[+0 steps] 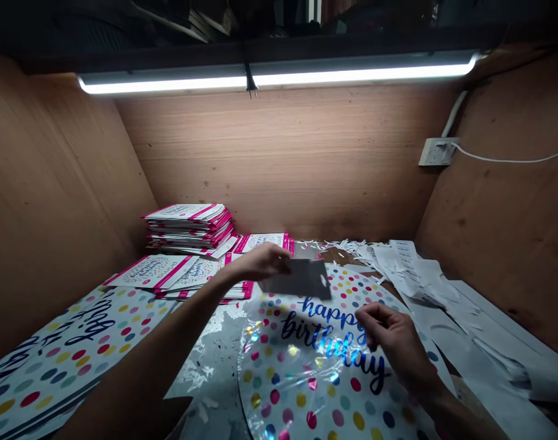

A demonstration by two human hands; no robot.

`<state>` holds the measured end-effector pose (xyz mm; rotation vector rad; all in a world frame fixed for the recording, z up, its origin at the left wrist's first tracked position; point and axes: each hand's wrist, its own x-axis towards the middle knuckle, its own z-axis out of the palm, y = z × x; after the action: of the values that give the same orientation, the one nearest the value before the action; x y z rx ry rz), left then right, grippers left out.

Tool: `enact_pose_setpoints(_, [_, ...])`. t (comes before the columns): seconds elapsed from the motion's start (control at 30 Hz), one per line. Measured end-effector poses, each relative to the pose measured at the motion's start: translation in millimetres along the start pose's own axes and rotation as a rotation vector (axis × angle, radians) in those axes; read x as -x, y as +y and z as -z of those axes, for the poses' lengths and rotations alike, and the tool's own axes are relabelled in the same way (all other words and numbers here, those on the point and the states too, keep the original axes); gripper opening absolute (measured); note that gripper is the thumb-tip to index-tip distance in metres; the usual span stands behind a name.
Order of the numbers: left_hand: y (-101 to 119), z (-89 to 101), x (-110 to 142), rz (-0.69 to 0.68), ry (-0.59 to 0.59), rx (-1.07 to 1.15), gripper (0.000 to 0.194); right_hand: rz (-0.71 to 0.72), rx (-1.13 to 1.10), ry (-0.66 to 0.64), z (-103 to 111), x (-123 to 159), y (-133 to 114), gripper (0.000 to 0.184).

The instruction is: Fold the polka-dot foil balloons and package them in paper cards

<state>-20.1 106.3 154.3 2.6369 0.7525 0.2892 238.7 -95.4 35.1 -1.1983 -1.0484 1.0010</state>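
My left hand (266, 261) is closed on the edge of a flat grey card (301, 278), which has a small cut-out at its right end. The card is held above a large round sheet (315, 391) printed with coloured dots and "happy birthday" in shiny blue letters; it looks like a foil balloon in clear film. Over the right part of that round sheet is my right hand (393, 336), its fingers curled and pinched together. Whatever may be between those fingertips is hidden.
Pink-and-white printed cards (187, 226) stand in a tall stack at the back left, with lower piles (154, 272) in front. More dotted round sheets (77, 348) lie at the left. White paper strips (444, 299) cover the right side. A power socket (437, 151) hangs on the wall.
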Motion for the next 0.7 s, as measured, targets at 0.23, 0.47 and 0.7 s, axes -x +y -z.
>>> enact_pose_setpoints(0.23, [-85.4, 12.5, -17.8, 0.359, 0.295, -0.521, 0.035, 0.308, 0.451, -0.38, -11.1, 4.9, 5.6, 0.018])
enact_pose_setpoints(0.47, [-93.2, -31.8, -1.4, 0.345, 0.307, -0.491, 0.045, 0.234, 0.675, -0.759, -39.0, 37.5, -16.7, 0.043])
enact_pose_setpoints(0.7, [-1.3, -79.3, 61.5, -0.183, -0.039, -0.063, 0.044, 0.058, 0.892, -0.773, -64.3, 56.7, -4.2, 0.024])
